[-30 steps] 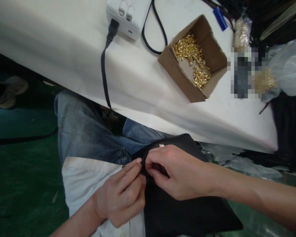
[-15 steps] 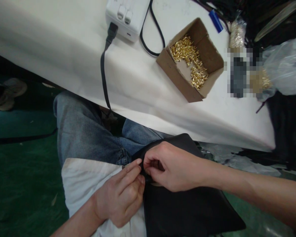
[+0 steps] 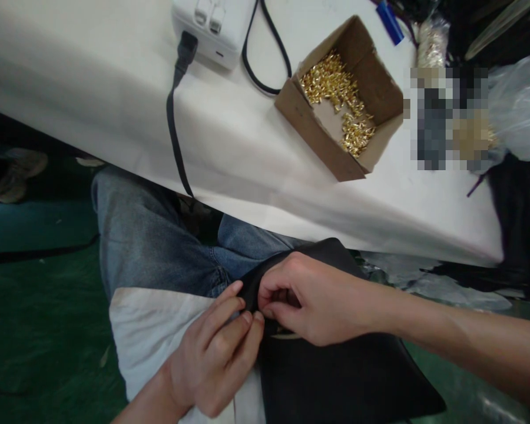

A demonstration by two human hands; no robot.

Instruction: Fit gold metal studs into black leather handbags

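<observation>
Across my lap lies a flat black leather-like piece (image 3: 340, 377), perhaps a bag, with a pale strip showing just below my fingers. My left hand (image 3: 223, 347) holds its left edge, fingers bent over it and the thumb hidden underneath. Thumb and forefinger of my right hand (image 3: 311, 300) are pinched together at the same edge, close to the left fingertips. Whether a small part sits in that pinch is hidden.
On the white-covered table (image 3: 247, 171) stands an open cardboard box (image 3: 318, 141) of small gold-coloured metal pieces. A white power adapter (image 3: 216, 35) with a black cable (image 3: 174, 129) is left of it. Plastic bags (image 3: 523, 106) and a blue cap-like object (image 3: 389, 23) lie right.
My left fingers have spread a little and shifted along the edge of the black piece. The right hand keeps its pinch in nearly the same place. The view has shifted slightly.
</observation>
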